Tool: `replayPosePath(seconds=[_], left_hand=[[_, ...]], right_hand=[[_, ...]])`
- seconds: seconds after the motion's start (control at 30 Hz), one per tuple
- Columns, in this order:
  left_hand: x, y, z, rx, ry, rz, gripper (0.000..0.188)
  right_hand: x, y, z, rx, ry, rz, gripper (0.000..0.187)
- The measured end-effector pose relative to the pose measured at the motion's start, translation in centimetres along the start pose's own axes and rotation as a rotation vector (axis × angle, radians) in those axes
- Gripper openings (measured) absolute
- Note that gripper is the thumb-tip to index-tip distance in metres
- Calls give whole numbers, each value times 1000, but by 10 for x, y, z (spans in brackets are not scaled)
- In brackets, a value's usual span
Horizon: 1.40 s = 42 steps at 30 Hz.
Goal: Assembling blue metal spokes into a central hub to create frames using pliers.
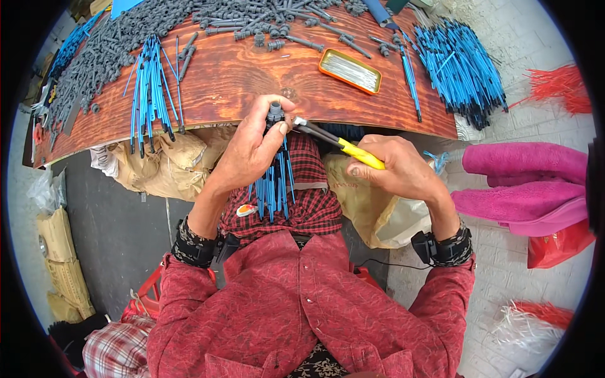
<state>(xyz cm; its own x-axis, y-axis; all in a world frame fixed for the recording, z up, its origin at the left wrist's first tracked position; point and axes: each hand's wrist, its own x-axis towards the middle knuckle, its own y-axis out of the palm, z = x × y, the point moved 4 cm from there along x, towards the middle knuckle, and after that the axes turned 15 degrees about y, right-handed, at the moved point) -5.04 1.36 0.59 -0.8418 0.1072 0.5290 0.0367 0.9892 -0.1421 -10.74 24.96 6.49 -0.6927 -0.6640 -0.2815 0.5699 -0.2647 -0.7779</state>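
Grey fitting [275, 111], upright at the wooden table's [252, 75] front edge, pinched by the left hand [251, 143]; blue rods [273, 192] hang below. Rightward, a yellow-handled tool [354, 151], tip beside the fitting, is grasped by the right hand [403, 167].

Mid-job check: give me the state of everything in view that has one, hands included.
Left hand: closed on grey fitting
Grey fitting: held
Right hand: closed on yellow-handled tool
Yellow-handled tool: gripped, tip near the fitting; contact unclear
Blue rods: bunched below left hand
Tin: open, holding thin silvery pins
Loose grey fittings: heaped
Pink cloth: folded over
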Motion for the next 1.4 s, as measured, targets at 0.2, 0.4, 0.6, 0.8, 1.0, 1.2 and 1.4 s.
replayPosePath(seconds=[0.2, 0.4, 0.6, 0.8, 1.0, 1.2, 1.4], left_hand=[[-2, 4, -2, 51, -10, -11, 26], [0, 12, -5, 133, -40, -101, 27], [2, 14, -5, 188, -31, -119, 28], [3, 14, -3, 230, -24, -110, 28], [3, 12, -1, 261, -13, -101, 29], [0, 4, 6, 199, 24, -88, 25], [1, -2, 13, 150, 1, -27, 23]], right_hand=[[1, -1, -3, -129, 80, -34, 33], [4, -7, 2, -10, 119, 90, 30], [4, -14, 12, 27, 301, 187, 22], [8, -15, 13, -70, 219, 158, 24], [8, -12, 20, -149, 220, 70, 38], [12, 3, 7, -140, 112, -12, 44], [19, 26, -12, -81, -34, -158, 40]])
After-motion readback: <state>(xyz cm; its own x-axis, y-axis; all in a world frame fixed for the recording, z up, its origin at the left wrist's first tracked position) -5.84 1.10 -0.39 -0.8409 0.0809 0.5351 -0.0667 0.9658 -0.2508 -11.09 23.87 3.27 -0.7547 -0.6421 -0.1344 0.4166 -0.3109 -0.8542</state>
